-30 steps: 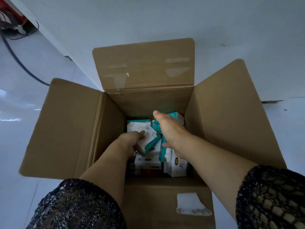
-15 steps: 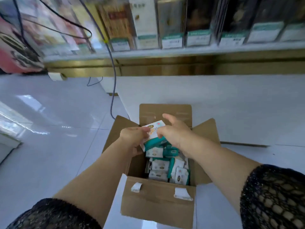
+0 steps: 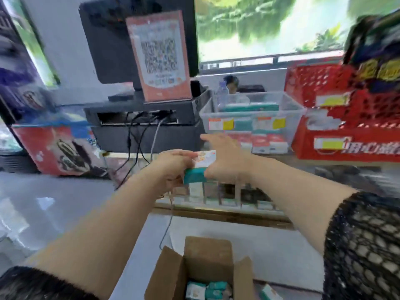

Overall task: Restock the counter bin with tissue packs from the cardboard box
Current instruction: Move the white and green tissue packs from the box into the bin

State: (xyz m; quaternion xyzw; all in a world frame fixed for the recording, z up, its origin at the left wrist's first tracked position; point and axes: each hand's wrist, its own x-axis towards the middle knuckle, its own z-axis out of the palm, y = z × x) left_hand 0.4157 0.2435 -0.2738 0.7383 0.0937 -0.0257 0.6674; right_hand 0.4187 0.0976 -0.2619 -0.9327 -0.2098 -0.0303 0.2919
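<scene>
Both my hands hold a small stack of teal-and-white tissue packs (image 3: 198, 169) in mid-air, in front of the counter. My left hand (image 3: 173, 167) grips the stack from the left, my right hand (image 3: 225, 161) clasps it from the right. The clear plastic counter bin (image 3: 255, 118) stands just beyond and above my hands, partly filled with teal and red packs. The open cardboard box (image 3: 207, 260) sits on the floor below my arms, with more tissue packs (image 3: 207, 290) in its bottom.
A black register with a QR-code sign (image 3: 160, 55) stands left of the bin, its cables hanging down the counter front. A red crate (image 3: 346, 113) stands right of the bin. A red snack display (image 3: 58, 148) is at the left.
My hands have lifted the tissue packs out of the box and raised them up to counter height. My view has swung up from the box to the counter.
</scene>
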